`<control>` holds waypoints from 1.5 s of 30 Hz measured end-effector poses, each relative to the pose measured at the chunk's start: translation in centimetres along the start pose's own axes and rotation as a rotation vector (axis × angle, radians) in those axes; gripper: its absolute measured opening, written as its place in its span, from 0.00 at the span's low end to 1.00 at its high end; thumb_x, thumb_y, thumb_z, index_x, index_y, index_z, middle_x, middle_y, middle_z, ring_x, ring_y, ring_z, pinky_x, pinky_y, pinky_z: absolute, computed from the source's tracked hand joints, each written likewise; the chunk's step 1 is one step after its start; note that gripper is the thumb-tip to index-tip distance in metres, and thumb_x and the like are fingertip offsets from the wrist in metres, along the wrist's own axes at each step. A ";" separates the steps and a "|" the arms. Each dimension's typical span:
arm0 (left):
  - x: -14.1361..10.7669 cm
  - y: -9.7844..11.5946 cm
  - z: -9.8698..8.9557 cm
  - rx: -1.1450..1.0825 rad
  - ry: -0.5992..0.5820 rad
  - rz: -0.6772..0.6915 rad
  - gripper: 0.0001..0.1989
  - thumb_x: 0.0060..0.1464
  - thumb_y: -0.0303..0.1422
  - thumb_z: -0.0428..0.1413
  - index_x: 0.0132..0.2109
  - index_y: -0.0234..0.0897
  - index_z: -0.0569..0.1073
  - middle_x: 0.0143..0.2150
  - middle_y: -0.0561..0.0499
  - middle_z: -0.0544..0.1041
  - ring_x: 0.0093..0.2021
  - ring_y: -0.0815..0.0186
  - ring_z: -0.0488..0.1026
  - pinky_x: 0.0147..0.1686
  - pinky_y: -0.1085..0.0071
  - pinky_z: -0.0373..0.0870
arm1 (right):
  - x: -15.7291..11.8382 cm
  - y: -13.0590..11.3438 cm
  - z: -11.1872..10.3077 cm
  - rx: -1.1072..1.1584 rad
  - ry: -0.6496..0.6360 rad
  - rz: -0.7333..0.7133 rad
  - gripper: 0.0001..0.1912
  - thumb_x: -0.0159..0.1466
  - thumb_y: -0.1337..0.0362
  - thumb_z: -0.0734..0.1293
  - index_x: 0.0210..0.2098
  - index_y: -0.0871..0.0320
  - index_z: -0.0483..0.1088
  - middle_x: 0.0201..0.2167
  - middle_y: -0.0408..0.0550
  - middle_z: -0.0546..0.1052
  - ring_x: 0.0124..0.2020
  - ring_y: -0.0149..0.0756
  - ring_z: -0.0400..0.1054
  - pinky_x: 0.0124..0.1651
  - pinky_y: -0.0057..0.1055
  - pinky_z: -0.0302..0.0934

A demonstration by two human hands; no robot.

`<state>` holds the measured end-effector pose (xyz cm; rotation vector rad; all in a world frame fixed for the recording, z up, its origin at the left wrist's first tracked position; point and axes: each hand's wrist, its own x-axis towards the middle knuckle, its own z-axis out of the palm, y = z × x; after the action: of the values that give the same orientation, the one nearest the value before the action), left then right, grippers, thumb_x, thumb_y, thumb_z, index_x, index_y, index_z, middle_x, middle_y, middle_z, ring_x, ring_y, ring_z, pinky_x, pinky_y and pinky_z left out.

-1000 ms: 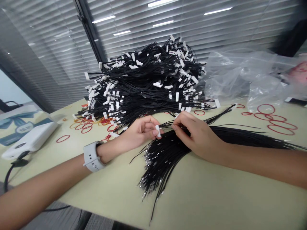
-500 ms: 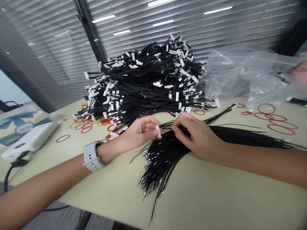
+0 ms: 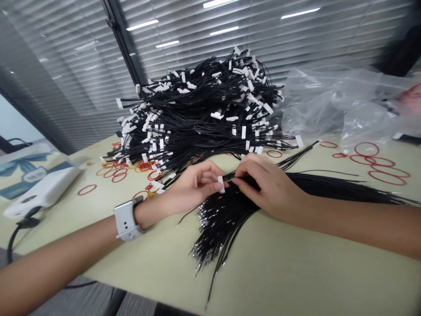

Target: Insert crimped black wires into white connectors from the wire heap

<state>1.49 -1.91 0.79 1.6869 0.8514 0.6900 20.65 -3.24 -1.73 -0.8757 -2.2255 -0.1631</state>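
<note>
Between the thumb and fingers of my left hand (image 3: 203, 182) is a small white connector (image 3: 221, 184) with thin black wires running from it to the right. My right hand (image 3: 263, 182) is closed in a pinch on black wires (image 3: 297, 157) close to the connector; their far ends stick out beyond the knuckles. Under both hands lies a thick bundle of loose black wires (image 3: 226, 224) with shiny metal tips fanned out at the left end. My left wrist wears a grey watch (image 3: 127, 219).
A tall pile of black cables with white connectors (image 3: 204, 114) stands behind my hands. Red rubber bands (image 3: 383, 162) lie to the right, others at left. Clear plastic bags (image 3: 332, 105) sit back right. A white device (image 3: 41, 193) with a cable is on the table (image 3: 296, 272) at left.
My left hand has shifted slightly right with the connector, closer to my right hand. The far wire ends have drawn in a little to the left.
</note>
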 end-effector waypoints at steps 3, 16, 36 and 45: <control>0.6 -0.5 -0.5 0.005 0.050 0.033 0.05 0.50 0.24 0.53 0.35 0.32 0.64 0.27 0.54 0.70 0.28 0.74 0.68 0.29 0.77 0.62 | 0.2 -0.3 -0.5 -0.011 0.043 -0.147 0.04 0.61 0.70 0.57 0.32 0.58 0.63 0.33 0.48 0.67 0.37 0.33 0.59 0.41 0.33 0.52; 1.1 -0.9 -1.3 0.009 0.088 -0.005 0.06 0.49 0.24 0.54 0.35 0.32 0.64 0.26 0.54 0.70 0.27 0.74 0.66 0.31 0.75 0.61 | 0.7 -0.9 -1.6 0.098 -0.526 -0.144 0.10 0.64 0.67 0.52 0.28 0.60 0.58 0.31 0.48 0.65 0.32 0.32 0.56 0.37 0.32 0.53; 1.1 -1.1 -1.4 -0.007 0.120 -0.022 0.05 0.49 0.22 0.53 0.35 0.31 0.64 0.27 0.53 0.71 0.30 0.73 0.69 0.36 0.74 0.64 | 1.1 0.0 -1.4 0.234 -0.368 0.246 0.07 0.59 0.62 0.60 0.27 0.57 0.67 0.23 0.38 0.70 0.24 0.24 0.60 0.28 0.24 0.51; 1.2 -1.3 -1.5 -0.024 0.138 -0.032 0.06 0.49 0.20 0.52 0.35 0.32 0.65 0.27 0.53 0.72 0.35 0.70 0.72 0.40 0.72 0.65 | 1.1 0.3 -0.7 0.254 -0.246 0.373 0.08 0.59 0.63 0.61 0.27 0.58 0.68 0.23 0.39 0.70 0.24 0.24 0.60 0.28 0.24 0.52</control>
<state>0.74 0.11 -0.08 1.6147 0.9608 0.7991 20.66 -2.68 -0.47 -1.1955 -2.1916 0.4127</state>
